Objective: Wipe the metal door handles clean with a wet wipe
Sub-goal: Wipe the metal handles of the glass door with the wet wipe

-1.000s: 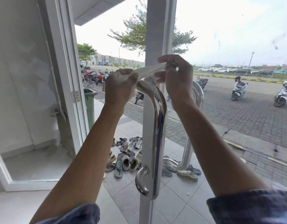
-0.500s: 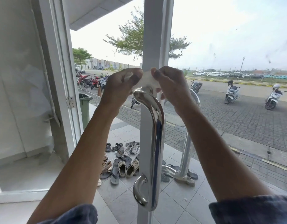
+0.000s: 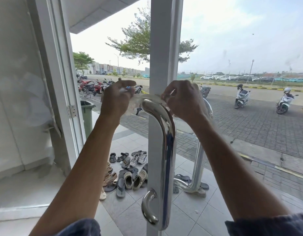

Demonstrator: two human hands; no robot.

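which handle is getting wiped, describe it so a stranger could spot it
Find the white door frame in the middle. The near handle is the polished bar in front of it, the wet wipe draped over its top bend. The other handle sits behind the glass, bare.

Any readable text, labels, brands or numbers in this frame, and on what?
None can be read.
Wet wipe, stretched over the metal door handle between the left hand and right hand: no print visible.
Parked scooters: plates too small.
Shoes: logos blurred.
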